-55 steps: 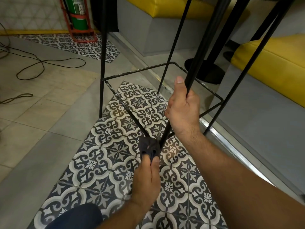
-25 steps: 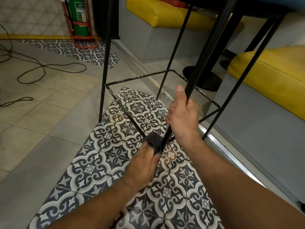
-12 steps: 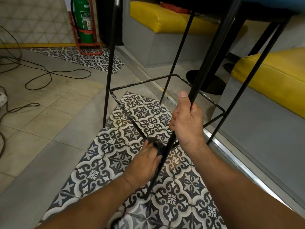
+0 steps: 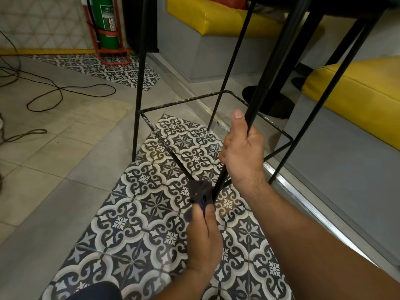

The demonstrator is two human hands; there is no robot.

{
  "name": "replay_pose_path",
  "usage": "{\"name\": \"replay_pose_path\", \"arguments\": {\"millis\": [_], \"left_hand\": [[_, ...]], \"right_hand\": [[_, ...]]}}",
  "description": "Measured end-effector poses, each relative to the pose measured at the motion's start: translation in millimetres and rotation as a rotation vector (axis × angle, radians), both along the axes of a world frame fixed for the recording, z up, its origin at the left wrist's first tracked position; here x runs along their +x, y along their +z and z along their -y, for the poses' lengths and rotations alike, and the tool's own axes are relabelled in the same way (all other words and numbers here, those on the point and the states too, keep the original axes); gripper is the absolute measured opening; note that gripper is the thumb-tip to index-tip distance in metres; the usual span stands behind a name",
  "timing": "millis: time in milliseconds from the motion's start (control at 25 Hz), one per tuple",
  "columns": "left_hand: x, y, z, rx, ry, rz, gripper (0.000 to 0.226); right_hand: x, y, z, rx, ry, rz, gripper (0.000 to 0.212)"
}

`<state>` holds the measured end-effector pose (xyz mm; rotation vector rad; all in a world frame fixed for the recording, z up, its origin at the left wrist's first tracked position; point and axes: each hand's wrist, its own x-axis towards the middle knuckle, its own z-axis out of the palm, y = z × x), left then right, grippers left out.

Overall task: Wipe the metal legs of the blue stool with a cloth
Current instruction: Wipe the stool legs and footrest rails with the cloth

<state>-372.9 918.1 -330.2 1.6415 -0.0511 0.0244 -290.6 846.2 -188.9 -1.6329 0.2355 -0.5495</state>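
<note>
The stool's black metal legs rise from the patterned floor, joined by a scuffed square footrest bar (image 4: pixel 184 101). Its seat is almost out of view at the top. My right hand (image 4: pixel 242 152) grips the near leg (image 4: pixel 272 61) at mid height, thumb pointing up along it. Lower down, my left hand (image 4: pixel 204 239) pinches a dark cloth (image 4: pixel 200 191). The cloth is pressed against that same leg at the corner where the footrest bar meets it. The far-left leg (image 4: pixel 139 79) and the right leg (image 4: pixel 320 105) stand untouched.
Yellow cushioned benches (image 4: pixel 350 87) on grey bases stand right and behind the stool. A round black table base (image 4: pixel 272 105) sits beyond the legs. A green fire extinguisher (image 4: pixel 106 24) in a red stand is at the back left, and black cables (image 4: pixel 65 89) lie on the left floor.
My left hand turned from a side-on grip around the corner joint to pointing straight up at it, and the cloth now shows above my fingers. My right hand kept its grip on the leg.
</note>
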Motion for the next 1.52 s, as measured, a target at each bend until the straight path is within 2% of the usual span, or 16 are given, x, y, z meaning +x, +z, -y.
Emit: {"name": "replay_pose_path", "arguments": {"millis": [120,200,280,360,440,560,680,840,960,1040,1160,1320,1520], "left_hand": [[-17,1,3,-0.027,0.035,-0.092,0.027],[-30,-8,5,0.126,-0.1,-0.148,0.028],[-49,-22,7,0.365,-0.23,-0.154,0.032],[-57,-30,-1,0.452,-0.198,-0.158,0.03],[-47,-26,-19,0.386,-0.147,-0.217,0.014],[-28,3,-62,0.308,-0.14,-0.245,0.016],[0,58,-96,0.379,-0.134,-0.163,0.019],[41,152,-110,0.526,-0.084,-0.027,0.016],[55,216,-115,0.596,-0.089,0.044,0.018],[59,257,-121,0.6,-0.083,0.071,0.018],[62,310,-134,0.584,-0.071,0.111,0.015],[81,380,-162,0.606,-0.04,0.152,0.012],[100,446,-196,0.563,-0.027,0.146,0.013]], "right_hand": [[0,1,-1,0.008,0.003,0.008,0.048],[-1,2,0,0.015,0.011,0.005,0.049],[-1,1,1,0.006,0.01,-0.001,0.049],[-1,0,3,0.0,0.01,0.004,0.051],[0,-1,4,-0.001,0.015,0.004,0.052],[-4,4,0,-0.02,-0.007,-0.061,0.053],[-18,26,-2,-0.211,-0.019,-0.251,0.074],[-40,74,6,-0.533,0.059,-0.671,0.07],[-58,113,1,-0.585,0.036,-0.865,0.066],[-67,145,-13,-0.539,0.063,-0.852,0.052],[-62,199,-33,-0.539,0.139,-0.703,0.034],[-30,275,-61,-0.544,0.143,-0.503,0.036],[-11,338,-85,-0.518,0.057,-0.42,0.032]]}}
